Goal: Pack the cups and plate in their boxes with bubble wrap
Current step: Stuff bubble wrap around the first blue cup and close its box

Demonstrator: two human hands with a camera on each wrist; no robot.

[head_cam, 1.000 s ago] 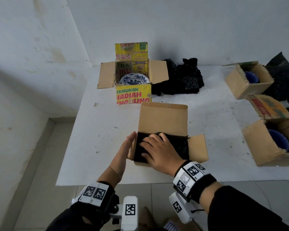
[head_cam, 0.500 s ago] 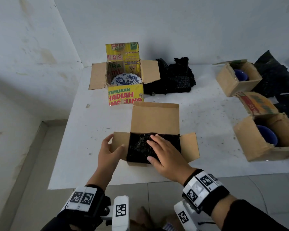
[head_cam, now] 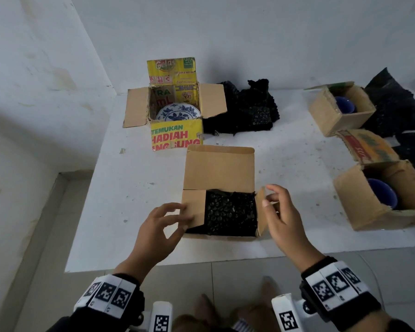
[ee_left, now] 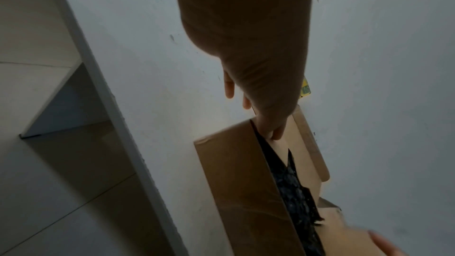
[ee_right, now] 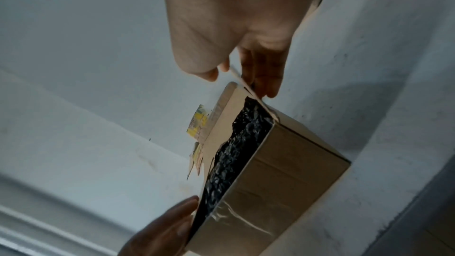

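A brown cardboard box stands near the table's front edge, filled with black bubble wrap that hides whatever lies under it. Its back lid stands up. The left flap lies folded in over the wrap, and the fingers of my left hand press on it; in the left wrist view the thumb of that left hand touches the flap by the box wall. My right hand pinches the upright right flap between thumb and fingers, as the right wrist view shows for that hand.
At the back stands a yellow box holding a blue-and-white plate, with a black bubble wrap pile beside it. Two open boxes on the right hold blue cups. More black wrap lies far right.
My right hand left the top of the wrap and took the right flap. My left hand swung the left flap inward over the wrap.
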